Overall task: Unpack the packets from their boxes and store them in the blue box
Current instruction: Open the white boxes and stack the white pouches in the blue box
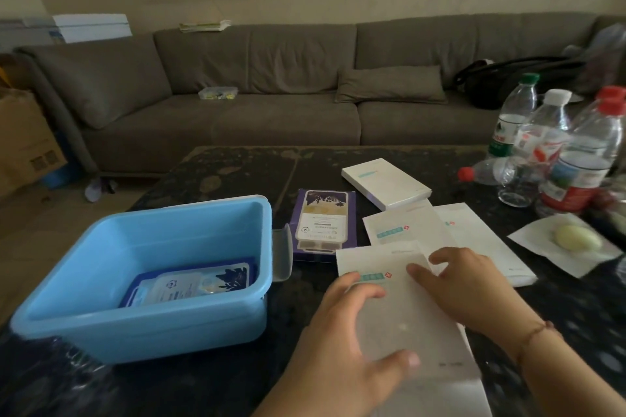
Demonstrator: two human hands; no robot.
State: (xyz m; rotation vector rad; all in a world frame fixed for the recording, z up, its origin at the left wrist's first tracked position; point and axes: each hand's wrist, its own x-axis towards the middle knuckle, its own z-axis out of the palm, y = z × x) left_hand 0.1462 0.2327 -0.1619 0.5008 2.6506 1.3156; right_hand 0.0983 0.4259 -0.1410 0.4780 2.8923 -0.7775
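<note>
Lying on the dark counter (237, 166), the blue box (142, 281) serves as the landmark in the head view: it is seen at the left of the counter, and a dark blue packet (189, 283) with a pale printed panel is lodged flat on its floor. Just to the right of the blue box, a purple box (323, 225) is laid flat, and beyond that, further right and back, a closed white box (386, 182) is set on the counter. Between the white box and the near edge, three flat white packets are spread and partly overlapped: a middle packet (403, 225), a right packet (481, 240), and a front packet (406, 315), which is the nearest to the camera. The front packet is held by both hands to the right of the blue box: the left hand (342, 345) is curled round its left edge, thumb on top near the lower part, and the right hand (471, 288) is bent over its upper right side with fingertips pressed on the paper. Far to the right of the blue box, several plastic bottles (555, 145) are grouped, and a pale round object is rested on a white sheet (569, 247).
</note>
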